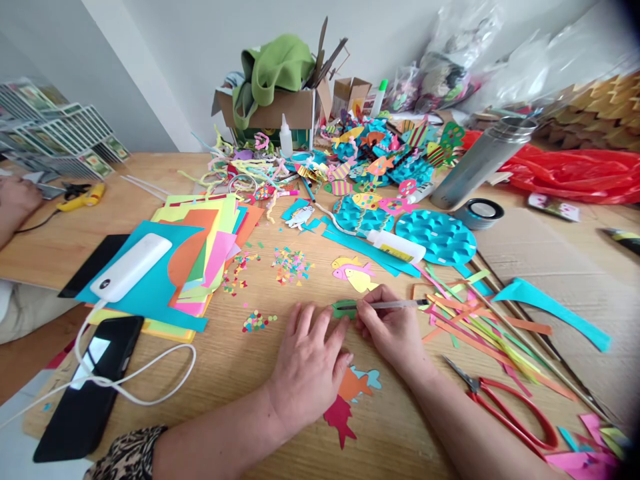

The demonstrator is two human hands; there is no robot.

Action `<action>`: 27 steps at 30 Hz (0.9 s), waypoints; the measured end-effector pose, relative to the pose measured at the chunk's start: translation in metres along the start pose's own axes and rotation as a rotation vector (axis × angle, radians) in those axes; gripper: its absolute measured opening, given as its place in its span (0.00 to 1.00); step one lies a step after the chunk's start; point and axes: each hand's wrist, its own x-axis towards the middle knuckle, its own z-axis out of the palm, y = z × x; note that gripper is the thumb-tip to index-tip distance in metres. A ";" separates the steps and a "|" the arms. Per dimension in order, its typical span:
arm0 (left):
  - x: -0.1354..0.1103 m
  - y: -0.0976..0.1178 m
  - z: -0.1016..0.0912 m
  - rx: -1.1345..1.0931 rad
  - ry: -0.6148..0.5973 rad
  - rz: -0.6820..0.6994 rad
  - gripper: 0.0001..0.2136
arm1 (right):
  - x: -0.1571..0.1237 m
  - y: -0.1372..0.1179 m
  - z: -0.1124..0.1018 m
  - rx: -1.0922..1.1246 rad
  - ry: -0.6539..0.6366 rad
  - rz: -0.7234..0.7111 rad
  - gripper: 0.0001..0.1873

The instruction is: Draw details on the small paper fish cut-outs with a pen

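Observation:
A small green paper cutout (345, 308) lies on the wooden table, partly covered by my fingers. My left hand (313, 363) rests palm down with its fingers spread, the fingertips at the cutout's left and lower edge. Pinched in my right hand (390, 327) is a slim pen (397, 305), its tip on the green paper. Yellow and pink paper fish (355, 272) overlap just beyond. Below my left hand are an orange paper fish (356, 383), partly over a light blue one, and a dark red paper fish (341, 420).
Red-handled scissors (520, 407) and paper strips (480, 320) lie to the right. Colored sheets (150, 267) carry a white power bank (137, 267); a phone (90, 393) is nearer. Confetti (293, 265), a glue bottle (396, 247) and a metal flask (483, 163) stand or lie beyond. Another person's hand (20, 200) is at left.

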 end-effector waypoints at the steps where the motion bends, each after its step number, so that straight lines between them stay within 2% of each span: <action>1: 0.000 0.000 0.000 0.001 0.002 0.000 0.21 | 0.000 0.000 0.000 -0.004 0.000 -0.001 0.09; 27: 0.000 0.001 0.001 -0.007 0.016 0.003 0.21 | 0.001 -0.003 0.001 -0.036 0.001 0.029 0.10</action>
